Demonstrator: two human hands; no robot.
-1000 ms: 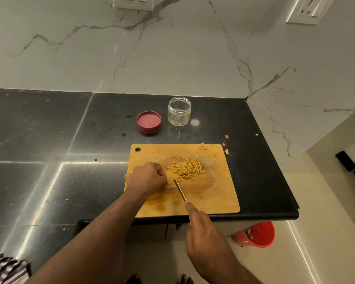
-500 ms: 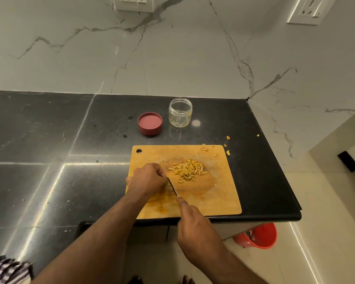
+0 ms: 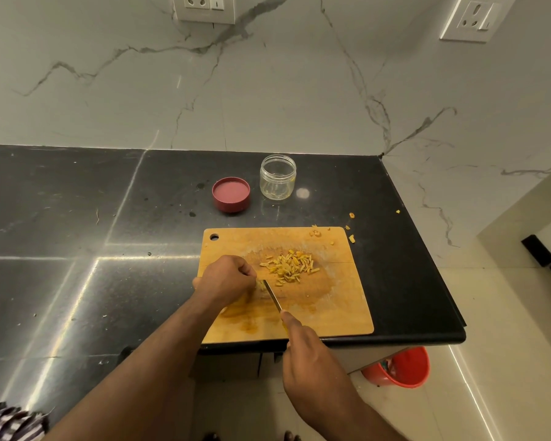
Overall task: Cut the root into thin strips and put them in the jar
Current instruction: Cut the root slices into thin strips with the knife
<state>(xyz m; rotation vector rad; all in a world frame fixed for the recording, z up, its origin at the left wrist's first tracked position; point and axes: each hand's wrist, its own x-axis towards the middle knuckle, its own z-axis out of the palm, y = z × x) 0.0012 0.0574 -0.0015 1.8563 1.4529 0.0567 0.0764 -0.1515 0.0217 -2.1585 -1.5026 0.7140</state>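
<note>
A wooden cutting board [image 3: 341,310] lies at the counter's front edge. A pile of thin yellow root strips [image 3: 291,265] sits on its middle. My left hand [image 3: 226,278] is curled on the board's left side and holds a small piece of root [image 3: 260,284], mostly hidden under the fingers. My right hand [image 3: 309,351] grips a knife by its handle, and the knife blade [image 3: 272,296] points up-left, its tip against the root piece. An open glass jar [image 3: 277,177] stands behind the board, apart from both hands.
A red jar lid [image 3: 231,194] lies upside down left of the jar. Yellow scraps [image 3: 350,237] dot the black counter [image 3: 77,249] near the board's far right corner. A marble wall rises behind. A red bucket [image 3: 401,367] stands on the floor below the counter's end.
The knife and my right hand have shifted left and forward, bringing the blade up against the piece under my left hand. My left hand and the pile stayed put.
</note>
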